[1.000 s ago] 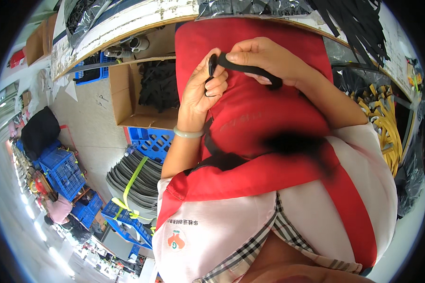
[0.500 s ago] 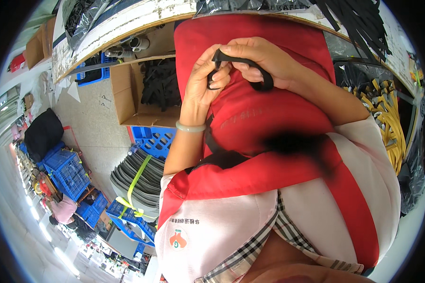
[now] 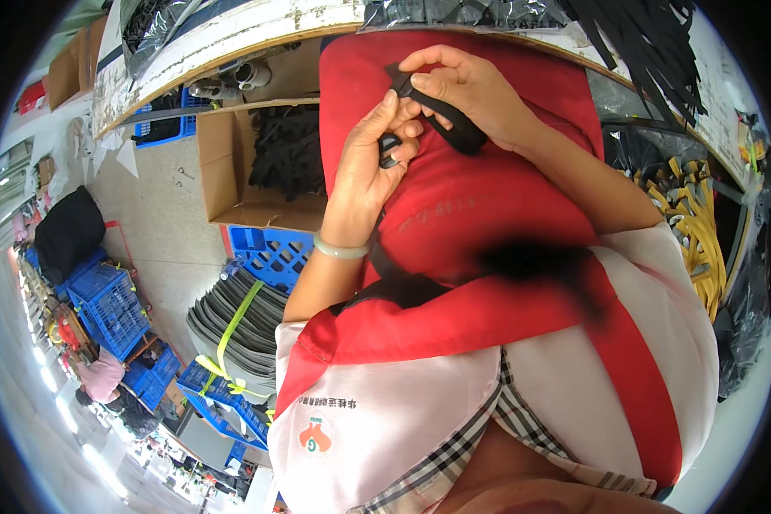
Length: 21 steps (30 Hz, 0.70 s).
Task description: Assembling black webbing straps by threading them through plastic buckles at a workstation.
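Note:
Above my red apron (image 3: pixel 488 201), a black webbing strap (image 3: pixel 465 135) is folded back in a loop between my hands. My right hand (image 3: pixel 475 90) pinches it from the right, fingers bent around its upper part. From the left, my left hand (image 3: pixel 375 141) closes thumb and finger on the strap near its upper end. A small black curved piece (image 3: pixel 388 147) shows inside the curled fingers of my left hand; whether it belongs to the strap or is a separate tool, I cannot tell.
A cardboard box (image 3: pixel 223 167) of black straps stands left of my lap, beside a blue crate (image 3: pixel 270 257). The worktable edge (image 3: pixel 257 47) runs ahead. More black straps (image 3: pixel 651 51) hang at the upper right, above yellow straps (image 3: pixel 698 223). A person in pink (image 3: pixel 100 375) is far left.
The strap's upper end has risen, and its loop hangs flatter and lower left of where it curled. My right hand has moved slightly up and its fingers have shifted along the strap.

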{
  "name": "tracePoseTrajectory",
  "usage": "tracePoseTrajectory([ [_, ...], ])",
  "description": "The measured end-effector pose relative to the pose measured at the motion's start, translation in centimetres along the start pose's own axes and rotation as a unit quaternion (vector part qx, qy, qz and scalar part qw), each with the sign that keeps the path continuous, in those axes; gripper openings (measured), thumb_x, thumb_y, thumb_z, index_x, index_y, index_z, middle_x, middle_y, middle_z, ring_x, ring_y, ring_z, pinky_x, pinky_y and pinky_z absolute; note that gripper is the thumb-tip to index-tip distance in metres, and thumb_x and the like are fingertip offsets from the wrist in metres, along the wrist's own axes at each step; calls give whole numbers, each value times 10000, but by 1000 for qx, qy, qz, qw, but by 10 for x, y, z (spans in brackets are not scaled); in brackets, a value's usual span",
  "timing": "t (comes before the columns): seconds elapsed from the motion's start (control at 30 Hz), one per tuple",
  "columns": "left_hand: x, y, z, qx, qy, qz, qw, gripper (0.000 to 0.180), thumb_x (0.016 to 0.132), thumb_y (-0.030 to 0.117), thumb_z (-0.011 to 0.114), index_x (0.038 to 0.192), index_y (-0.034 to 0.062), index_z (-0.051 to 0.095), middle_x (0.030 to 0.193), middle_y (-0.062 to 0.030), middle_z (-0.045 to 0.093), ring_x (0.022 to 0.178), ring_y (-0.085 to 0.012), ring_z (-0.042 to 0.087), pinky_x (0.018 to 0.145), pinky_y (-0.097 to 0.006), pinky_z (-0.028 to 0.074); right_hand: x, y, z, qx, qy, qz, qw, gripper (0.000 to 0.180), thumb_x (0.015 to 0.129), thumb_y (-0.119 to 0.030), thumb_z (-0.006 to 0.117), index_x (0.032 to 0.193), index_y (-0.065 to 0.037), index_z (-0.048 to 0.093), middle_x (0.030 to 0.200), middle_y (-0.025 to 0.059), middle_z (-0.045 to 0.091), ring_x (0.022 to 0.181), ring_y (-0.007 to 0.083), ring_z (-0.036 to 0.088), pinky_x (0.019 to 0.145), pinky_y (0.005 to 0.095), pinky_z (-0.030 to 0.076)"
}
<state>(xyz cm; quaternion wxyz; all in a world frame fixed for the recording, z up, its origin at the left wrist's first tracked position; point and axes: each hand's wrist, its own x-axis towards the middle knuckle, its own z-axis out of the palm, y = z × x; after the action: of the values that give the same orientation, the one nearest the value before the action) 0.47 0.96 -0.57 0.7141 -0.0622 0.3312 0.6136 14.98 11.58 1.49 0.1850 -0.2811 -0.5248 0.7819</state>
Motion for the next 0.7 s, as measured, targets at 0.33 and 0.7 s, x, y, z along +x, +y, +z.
tracePoseTrajectory([
  [0.33, 7, 4, -6, 35, -12, 18, 999, 272, 963, 246, 537, 920, -17, 591, 790, -90, 627, 602, -129, 540, 435, -209, 362, -15, -2, -2, -166, -66, -39, 983, 272, 951, -179, 551, 1182, -37, 533, 808, 19, 611, 726, 72, 564, 687, 210, 455],
  [0.7, 3, -6, 9, 214, 26, 154, 964, 193, 903, 108, 617, 910, -80, 661, 753, -129, 657, 481, -145, 577, 388, -213, 414, -12, 1, -2, -326, 104, -296, 892, 131, 898, -118, 616, 966, -9, 640, 792, 22, 608, 685, 90, 545, 635, 214, 439],
])
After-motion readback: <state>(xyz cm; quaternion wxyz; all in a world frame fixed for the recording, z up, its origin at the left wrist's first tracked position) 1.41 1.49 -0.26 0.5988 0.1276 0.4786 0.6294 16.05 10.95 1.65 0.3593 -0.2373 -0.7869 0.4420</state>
